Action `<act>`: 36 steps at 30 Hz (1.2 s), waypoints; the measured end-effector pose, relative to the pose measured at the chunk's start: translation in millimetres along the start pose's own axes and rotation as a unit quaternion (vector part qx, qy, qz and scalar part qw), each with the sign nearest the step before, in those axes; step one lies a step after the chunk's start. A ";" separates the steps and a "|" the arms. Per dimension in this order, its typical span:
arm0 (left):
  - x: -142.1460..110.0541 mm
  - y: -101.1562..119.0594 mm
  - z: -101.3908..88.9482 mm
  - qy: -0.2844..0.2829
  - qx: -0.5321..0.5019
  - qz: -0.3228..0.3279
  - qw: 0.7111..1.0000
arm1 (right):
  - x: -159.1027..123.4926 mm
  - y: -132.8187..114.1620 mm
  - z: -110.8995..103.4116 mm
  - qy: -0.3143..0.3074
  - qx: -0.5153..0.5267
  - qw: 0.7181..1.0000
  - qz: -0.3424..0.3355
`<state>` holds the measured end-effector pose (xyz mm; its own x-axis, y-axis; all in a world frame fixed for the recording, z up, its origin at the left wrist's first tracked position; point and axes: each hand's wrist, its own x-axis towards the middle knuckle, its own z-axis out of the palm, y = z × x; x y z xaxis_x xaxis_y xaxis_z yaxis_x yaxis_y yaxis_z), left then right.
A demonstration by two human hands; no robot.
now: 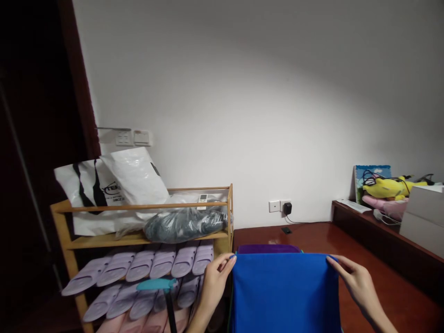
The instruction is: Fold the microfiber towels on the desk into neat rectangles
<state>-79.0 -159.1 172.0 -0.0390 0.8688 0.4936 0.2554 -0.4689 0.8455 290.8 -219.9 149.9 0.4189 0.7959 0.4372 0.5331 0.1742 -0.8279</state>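
A bright blue cloth point(286, 293) hangs down in front of me, its top edge stretched nearly level. My left hand point(218, 276) pinches its upper left corner between thumb and fingers. At the upper right corner, my right hand point(352, 273) has a similar pinch on the fabric. Just behind the top edge shows a strip of purple fabric point(268, 249). The lower part of the blue cloth runs out of the picture, and what lies behind it is hidden.
A wooden shoe rack point(149, 208) stands left, bearing lilac slippers point(163, 260), white bags point(135, 175) and a remote control point(202, 200). A teal-topped black pole point(169, 305) rises before it. A plugged-in black adapter point(287, 208) is on the wall. White boxes point(425, 217) and a yellow plush toy point(388, 188) sit right.
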 end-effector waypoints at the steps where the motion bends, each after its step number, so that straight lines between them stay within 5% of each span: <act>1: 2.5 -2.2 0.5 -0.020 -0.012 -0.023 0.999 | 3.7 0.5 -1.1 -0.024 0.010 0.999 0.032; 7: 8.9 -6.5 7.3 -0.083 -0.092 -0.150 0.981 | 8.7 -3.7 5.1 -0.077 0.151 0.973 0.155; 17: 33.7 -4.2 13.3 -0.052 -0.113 -0.145 0.982 | 28.2 -18.3 14.5 -0.004 0.201 0.972 0.121; 27: 72.1 -68.7 54.5 -0.057 -0.120 -0.229 0.964 | 67.6 69.6 81.5 -0.070 0.176 0.980 0.065; 36: 80.2 -122.3 72.8 -0.094 -0.090 -0.236 0.963 | 72.3 114.0 125.6 -0.098 0.169 0.980 0.043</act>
<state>-43.0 -20.5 93.4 0.0702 0.9974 0.0151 0.0802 -0.0207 0.9966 289.5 -69.7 43.0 0.2849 0.9064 0.3118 0.2148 0.2566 -0.9423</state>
